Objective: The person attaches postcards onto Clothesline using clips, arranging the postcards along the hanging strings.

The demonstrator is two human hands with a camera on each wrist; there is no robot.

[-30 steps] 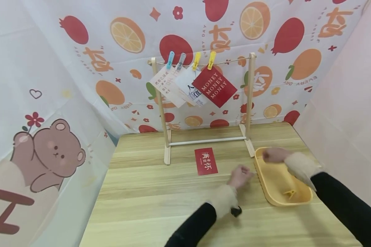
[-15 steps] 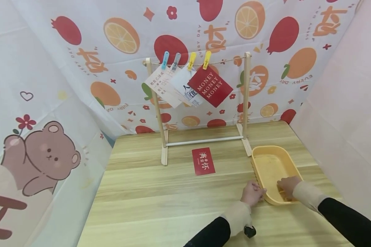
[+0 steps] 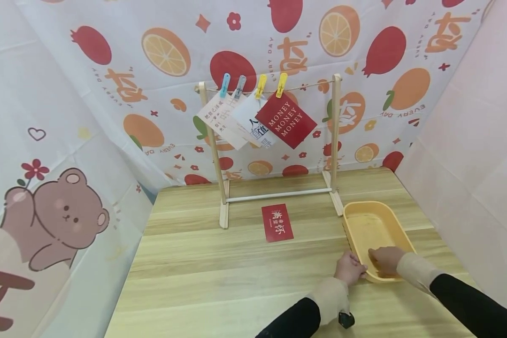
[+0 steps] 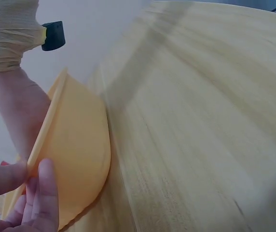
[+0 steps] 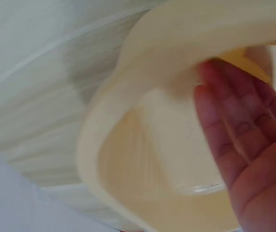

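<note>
My left hand [image 3: 349, 268] pinches the near left rim of a yellow plastic tray [image 3: 401, 231], thumb on one side and fingers on the other in the left wrist view. Inside the tray's near end is my right hand [image 3: 386, 259]. The right wrist view shows a yellow clothespin [image 5: 246, 62] held between its fingers and thumb, partly hidden by the fingers. A red card [image 3: 277, 223] with white characters lies flat on the table, left of the tray.
Behind the card stands a wooden rack [image 3: 335, 131] with a string. Blue, grey and yellow clothespins hold several cards on it, among them a red MONEY card [image 3: 286, 120] at the right. Printed cloth [image 3: 253, 42] hangs behind the wooden table [image 3: 203, 281].
My left hand has moved right to the tray's rim. The right hand has come from the tray's far end to its near end, where it has taken hold of the yellow clothespin.
</note>
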